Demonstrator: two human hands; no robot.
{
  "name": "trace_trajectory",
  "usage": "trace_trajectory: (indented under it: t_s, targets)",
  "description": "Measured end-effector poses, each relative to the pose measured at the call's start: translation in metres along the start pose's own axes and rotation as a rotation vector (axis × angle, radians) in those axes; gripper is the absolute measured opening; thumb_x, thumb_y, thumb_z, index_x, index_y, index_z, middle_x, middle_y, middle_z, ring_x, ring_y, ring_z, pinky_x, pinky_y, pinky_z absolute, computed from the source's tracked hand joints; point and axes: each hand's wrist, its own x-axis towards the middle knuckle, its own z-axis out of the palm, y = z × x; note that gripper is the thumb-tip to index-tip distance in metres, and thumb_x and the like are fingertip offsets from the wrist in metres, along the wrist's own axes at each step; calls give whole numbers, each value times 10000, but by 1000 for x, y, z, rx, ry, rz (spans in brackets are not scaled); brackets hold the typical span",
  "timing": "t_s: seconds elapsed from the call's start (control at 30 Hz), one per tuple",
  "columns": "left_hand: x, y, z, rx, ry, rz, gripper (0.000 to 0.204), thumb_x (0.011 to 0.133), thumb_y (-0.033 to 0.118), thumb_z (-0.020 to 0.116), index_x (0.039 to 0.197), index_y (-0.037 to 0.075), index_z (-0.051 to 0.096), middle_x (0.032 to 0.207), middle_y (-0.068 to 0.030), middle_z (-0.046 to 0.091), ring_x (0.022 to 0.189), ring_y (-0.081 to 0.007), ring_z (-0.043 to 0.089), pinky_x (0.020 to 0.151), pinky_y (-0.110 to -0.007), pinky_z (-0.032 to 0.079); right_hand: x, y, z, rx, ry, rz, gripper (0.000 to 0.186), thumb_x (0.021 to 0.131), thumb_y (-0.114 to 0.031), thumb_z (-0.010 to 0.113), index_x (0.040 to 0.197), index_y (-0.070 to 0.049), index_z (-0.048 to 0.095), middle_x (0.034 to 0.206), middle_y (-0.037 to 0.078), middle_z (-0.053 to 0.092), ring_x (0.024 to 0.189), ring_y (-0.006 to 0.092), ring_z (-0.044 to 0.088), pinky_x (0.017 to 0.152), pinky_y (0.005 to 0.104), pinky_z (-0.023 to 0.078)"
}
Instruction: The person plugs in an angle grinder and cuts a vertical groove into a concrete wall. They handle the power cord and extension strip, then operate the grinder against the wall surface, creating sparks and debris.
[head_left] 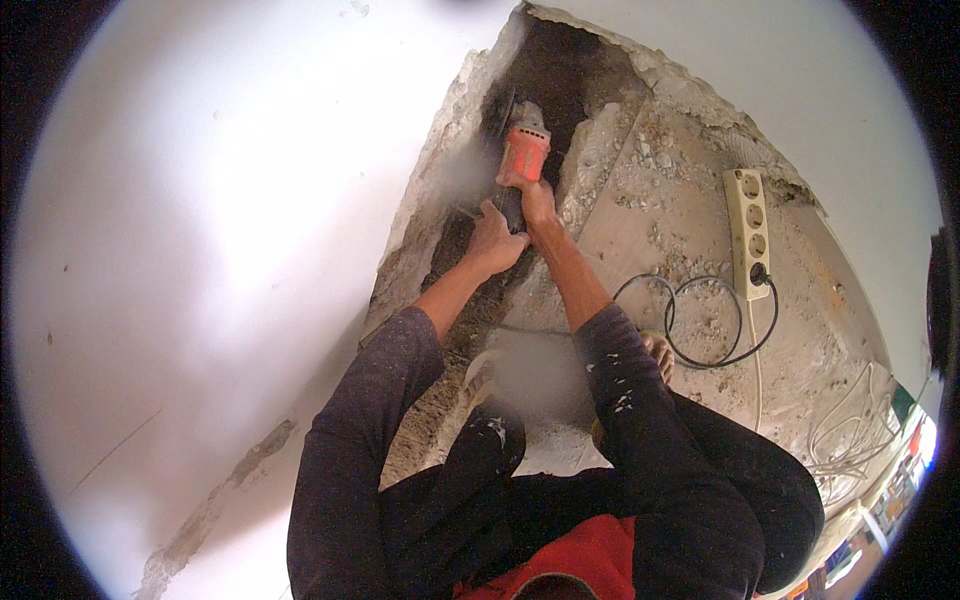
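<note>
A red and black angle grinder [524, 152], dusty at its head, sits inside a dark chipped channel [585, 50] with rough broken edges, at the foot of the white wall. My left hand [492, 238] grips the rear black part of the grinder. My right hand [539, 206] is closed on its body, just above and right of the left. The disc at the grinder's head is partly hidden in shadow and by a pale blur.
A cream power strip [745, 208] lies on the dusty, debris-strewn floor [640, 240] to the right, with a black looped cable [740, 330] plugged in. Pale tangled cables [850, 445] lie farther right. A white wall [190, 250] fills the left. My bent legs [740, 470] are at the bottom.
</note>
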Motion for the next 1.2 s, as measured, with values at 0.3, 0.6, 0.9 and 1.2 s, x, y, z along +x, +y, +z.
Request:
trace_trajectory:
  t_s: [0.3,0.6,0.9,1.2]
  targets:
    - [-1,-1,6,2,93,55,983,769,235,727,1399,-186,101,1301,-402,427,1229,-474,467,1045,-450,390,2,1,-1,8,-35,13,378,695,-223,698,982,6,608,822,84,639,655,202,607,623,342,480]
    - [1,-2,7,10,50,-16,1011,758,223,727,1403,-194,69,1336,-416,373,1259,-483,428,1064,-449,370,0,-4,1,-13,3,32,417,681,-239,714,1003,4,611,833,81,629,673,207,602,640,358,483]
    - [-5,-1,0,-71,-72,-26,999,756,185,702,1412,-165,35,1343,-410,363,1266,-482,421,1076,-446,358,-12,-5,1,-16,19,67,394,684,-236,717,984,3,626,836,81,631,674,198,595,645,354,480]
    - [7,-5,6,-81,-5,-24,1014,758,217,711,1414,-161,36,1326,-420,372,1244,-489,443,1063,-460,372,-3,-6,3,43,-17,44,406,684,-231,725,1016,-16,630,858,73,647,704,196,615,672,347,494]
